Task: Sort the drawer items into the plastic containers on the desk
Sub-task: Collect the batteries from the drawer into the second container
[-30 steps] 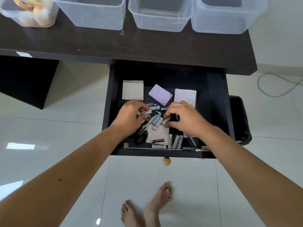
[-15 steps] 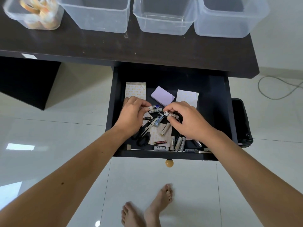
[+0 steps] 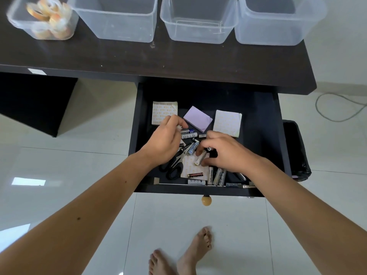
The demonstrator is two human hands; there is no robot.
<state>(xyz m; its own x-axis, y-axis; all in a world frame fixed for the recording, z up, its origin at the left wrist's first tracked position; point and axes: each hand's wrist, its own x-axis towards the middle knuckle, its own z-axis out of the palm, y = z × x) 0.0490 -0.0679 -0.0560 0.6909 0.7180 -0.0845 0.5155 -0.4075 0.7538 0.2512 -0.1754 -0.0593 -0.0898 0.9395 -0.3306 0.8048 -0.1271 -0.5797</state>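
Here both hands are down in the open drawer (image 3: 264,124) among loose batteries. The left hand (image 3: 164,143) is curled, its fingertips pinched on something small and pale; I cannot tell what it is. Just right of that pinch lie two batteries (image 3: 188,133) side by side. The right hand (image 3: 228,153) is closed on a pale battery (image 3: 200,158), thumb and fingers around its upper end, the lower end resting on a patterned sheet (image 3: 190,167). Below the left hand's wrist sit black scissors (image 3: 172,167). Nearer the drawer front from the right hand's grip lie more batteries (image 3: 216,176). Beyond both hands are a purple pad (image 3: 197,118) and two pale pads (image 3: 227,122). Farther off, on the desk (image 3: 178,62), stand four clear plastic containers (image 3: 198,22); the leftmost one (image 3: 21,22) holds tape rolls (image 3: 49,18).
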